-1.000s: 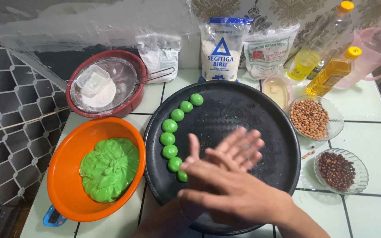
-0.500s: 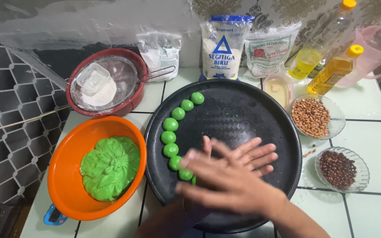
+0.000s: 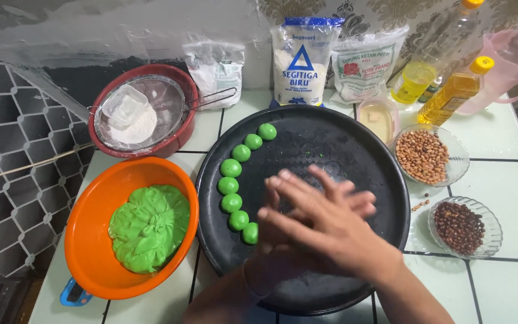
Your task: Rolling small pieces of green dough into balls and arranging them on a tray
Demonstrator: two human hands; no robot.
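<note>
1. Find the right hand (image 3: 325, 225) laid palm-down, fingers straight and spread, across the left hand (image 3: 269, 243), both over the near half of the black tray (image 3: 331, 144). Cannot tell how the left is set, nor whether anything lies between the palms: covered from above and blurred.
2. Note the row of green balls (image 3: 228, 185) curving along the tray's left side, the nearest one just beside the left hand's fingers. Could flatten or nudge that last ball with one stray sweep of the fingers, and so spoil the even spacing.
3. If a soft piece does sit between the palms, pressing too hard would probably smear it flat or leave it stuck to the skin; too light a press, and out it could slip onto the tray.
4. Mind the orange bowl (image 3: 91, 198) of green dough (image 3: 149, 228), close against the tray's left rim and near the counter's front edge. Might tip or slide it by catching its rim with the left forearm.
5. Watch the right side too: glass dish of peanuts (image 3: 424, 155) and glass dish of dark beans (image 3: 460, 227), both near the tray's rim, a few loose nuts between them. Could knock either with the right elbow swinging outward and scatter the contents over the tiles.
</note>
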